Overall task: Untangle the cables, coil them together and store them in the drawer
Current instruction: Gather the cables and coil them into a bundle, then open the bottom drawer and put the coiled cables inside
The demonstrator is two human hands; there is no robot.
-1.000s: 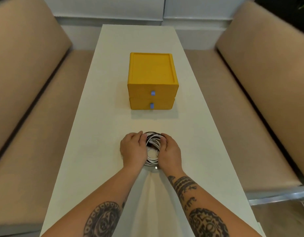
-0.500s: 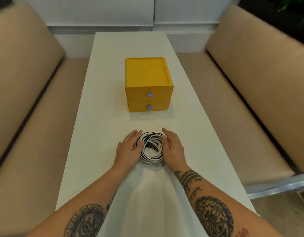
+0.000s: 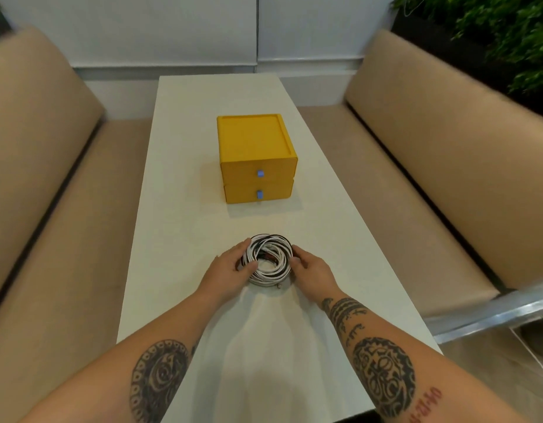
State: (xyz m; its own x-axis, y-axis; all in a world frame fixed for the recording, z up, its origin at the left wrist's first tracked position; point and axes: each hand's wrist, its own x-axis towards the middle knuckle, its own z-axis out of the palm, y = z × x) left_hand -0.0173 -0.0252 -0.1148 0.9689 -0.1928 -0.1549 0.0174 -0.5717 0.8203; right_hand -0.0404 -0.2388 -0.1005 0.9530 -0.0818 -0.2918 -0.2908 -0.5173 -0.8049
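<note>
A coil of white and black cables (image 3: pixel 267 261) lies flat on the white table (image 3: pixel 178 215), near me. My left hand (image 3: pixel 226 271) cups the coil's left side, with the thumb resting over its strands. My right hand (image 3: pixel 313 270) presses against the coil's right side, fingers curled on the rim. Farther back on the table stands a yellow drawer unit (image 3: pixel 255 141). Its top drawer (image 3: pixel 259 174) and bottom drawer (image 3: pixel 259 194) each carry a small blue knob, and both are closed.
Beige padded benches run along the left (image 3: pixel 50 209) and right (image 3: pixel 416 184) of the narrow table. A white wall closes the far end. Green plants (image 3: pixel 508 32) stand at the upper right, and a metal frame (image 3: pixel 493 312) juts out at the lower right.
Both hands opened flat beside the coil half a second ago, then closed in on its sides again. The head view has tilted up, so the drawer unit sits lower in the frame.
</note>
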